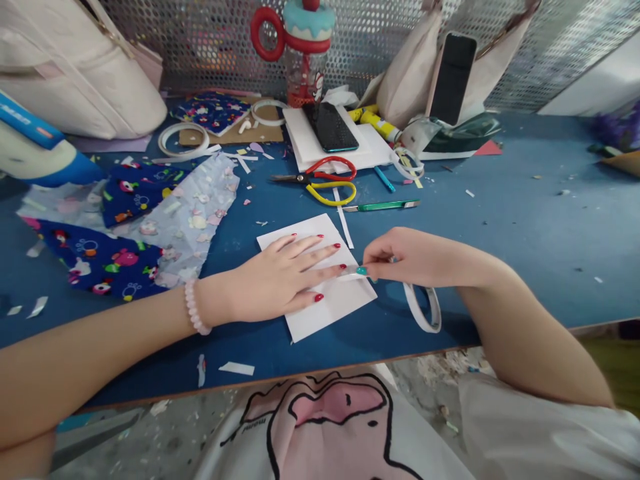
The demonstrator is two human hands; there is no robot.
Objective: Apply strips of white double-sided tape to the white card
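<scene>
My left hand (273,283) lies flat with spread fingers on a folded white sheet of paper (310,325), holding it against the blue table. At the sheet's right edge, my right hand (415,257) pinches a strip of white tape (350,275) between thumb and fingers. The strip lies across the paper, its left end by my left index fingertip. Just below my right hand a roll of white tape (436,321) rests near the table's front edge; the link between strip and roll is partly hidden. A narrow white paper strip (344,223) lies above the sheet.
Red-and-yellow-handled scissors (333,193) and a slim green tool (385,206) lie beyond the paper. Patterned paper (200,220) spreads at left. Further back are a black phone (330,127), another tape roll (161,141), a cup (306,63) and a propped phone (453,80).
</scene>
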